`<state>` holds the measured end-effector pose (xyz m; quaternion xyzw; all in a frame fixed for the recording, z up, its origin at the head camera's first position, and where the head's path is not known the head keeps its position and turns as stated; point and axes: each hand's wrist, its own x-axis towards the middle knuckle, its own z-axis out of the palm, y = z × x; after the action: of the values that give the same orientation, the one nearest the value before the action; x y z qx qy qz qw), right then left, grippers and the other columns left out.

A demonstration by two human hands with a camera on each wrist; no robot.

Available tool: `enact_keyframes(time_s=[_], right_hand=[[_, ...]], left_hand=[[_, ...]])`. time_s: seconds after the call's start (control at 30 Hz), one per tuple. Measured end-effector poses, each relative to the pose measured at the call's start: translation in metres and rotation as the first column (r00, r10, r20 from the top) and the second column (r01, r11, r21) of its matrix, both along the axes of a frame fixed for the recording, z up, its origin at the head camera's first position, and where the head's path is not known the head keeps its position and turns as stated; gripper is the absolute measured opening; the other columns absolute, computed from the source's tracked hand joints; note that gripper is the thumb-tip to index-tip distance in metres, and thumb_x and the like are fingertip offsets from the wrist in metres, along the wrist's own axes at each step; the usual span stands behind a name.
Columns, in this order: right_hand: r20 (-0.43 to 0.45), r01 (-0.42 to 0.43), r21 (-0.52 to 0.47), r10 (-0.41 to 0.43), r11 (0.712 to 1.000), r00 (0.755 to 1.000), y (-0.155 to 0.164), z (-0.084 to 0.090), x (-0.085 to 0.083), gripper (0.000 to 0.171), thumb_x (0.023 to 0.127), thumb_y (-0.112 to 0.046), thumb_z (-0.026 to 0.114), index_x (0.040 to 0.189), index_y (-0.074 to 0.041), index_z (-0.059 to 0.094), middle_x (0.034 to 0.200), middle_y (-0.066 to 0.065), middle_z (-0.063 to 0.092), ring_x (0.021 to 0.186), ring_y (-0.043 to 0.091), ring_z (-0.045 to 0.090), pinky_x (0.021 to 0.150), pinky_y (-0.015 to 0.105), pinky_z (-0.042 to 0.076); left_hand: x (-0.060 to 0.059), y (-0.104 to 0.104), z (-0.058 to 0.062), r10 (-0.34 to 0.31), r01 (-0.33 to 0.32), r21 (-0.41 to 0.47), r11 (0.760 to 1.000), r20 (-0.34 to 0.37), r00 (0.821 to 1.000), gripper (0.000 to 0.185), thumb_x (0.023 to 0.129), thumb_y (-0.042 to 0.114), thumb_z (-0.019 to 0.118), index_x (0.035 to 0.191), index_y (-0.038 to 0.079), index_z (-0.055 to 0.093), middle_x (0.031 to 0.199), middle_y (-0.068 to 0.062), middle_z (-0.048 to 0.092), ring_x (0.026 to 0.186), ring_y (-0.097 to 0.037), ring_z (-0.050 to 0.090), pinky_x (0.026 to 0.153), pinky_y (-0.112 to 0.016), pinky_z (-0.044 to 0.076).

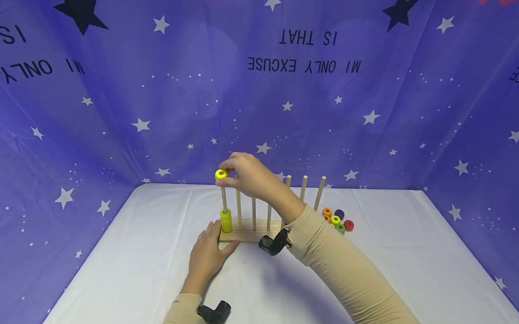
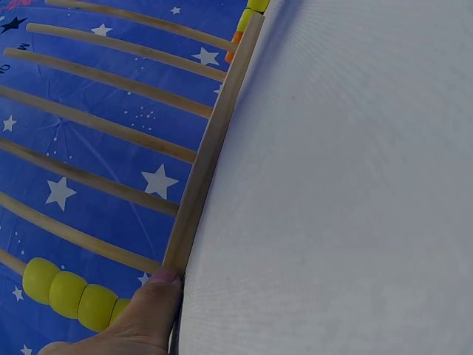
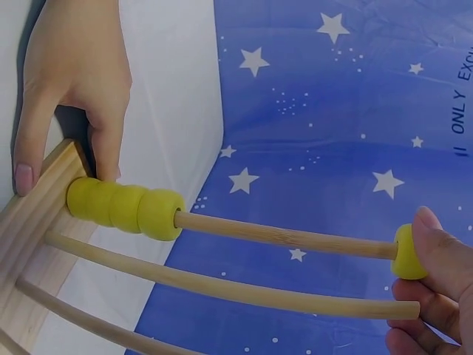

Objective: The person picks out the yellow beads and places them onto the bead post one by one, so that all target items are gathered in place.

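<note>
We see the right hand [image 1: 248,175] with its grip pinched on a small yellow ring-shaped bead [image 1: 221,174], set at the tip of the leftmost peg of the wooden peg rack [image 1: 243,235]. Three stacked yellow beads [image 1: 226,220] sit at that peg's foot. The left hand [image 1: 208,254], fingers straight, presses the rack's base on the white worktop [image 1: 128,284]. Loose coloured beads [image 1: 338,220] lie just right of the rack.

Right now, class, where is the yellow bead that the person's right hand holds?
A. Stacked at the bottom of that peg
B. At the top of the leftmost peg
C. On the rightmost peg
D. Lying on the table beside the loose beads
B: the right hand pinches the yellow bead at the tip of the leftmost peg, well above the stacked yellow beads.
</note>
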<state>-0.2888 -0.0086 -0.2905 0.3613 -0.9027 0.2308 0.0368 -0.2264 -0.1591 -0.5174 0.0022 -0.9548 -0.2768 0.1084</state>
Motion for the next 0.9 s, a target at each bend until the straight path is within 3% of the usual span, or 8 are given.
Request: enact_keyframes(time_s=[0.4,0.9], right_hand=[[-0.009,-0.004,0.030,0.004,1.000,1.000,-0.0001,-0.0017,-0.0029,0.037,0.086,-0.035,0.068,0.117,-0.014,0.067,0.105,-0.001,0.064,0.096,0.010,0.059,0.084,0.023,0.052],[-0.006,-0.029,-0.023,0.029,0.999,1.000,0.0065,-0.0018,-0.0012,0.035,0.086,-0.032,0.068,0.116,-0.013,0.067,0.102,0.000,0.064,0.090,0.011,0.059,0.078,0.021,0.052]], left_hand=[[0.0009,-0.0003,0.0013,0.006,-0.006,0.001,1.000,0.009,1.000,0.089,0.080,0.060,0.064,0.146,0.009,0.035,0.149,-0.016,0.039,0.136,-0.039,0.037,0.108,-0.058,0.034],[-0.0001,0.0008,0.0002,0.007,-0.007,-0.010,1.000,-0.003,1.000,0.089,0.080,0.060,0.064,0.146,0.009,0.035,0.149,-0.015,0.040,0.135,-0.040,0.038,0.108,-0.059,0.034]])
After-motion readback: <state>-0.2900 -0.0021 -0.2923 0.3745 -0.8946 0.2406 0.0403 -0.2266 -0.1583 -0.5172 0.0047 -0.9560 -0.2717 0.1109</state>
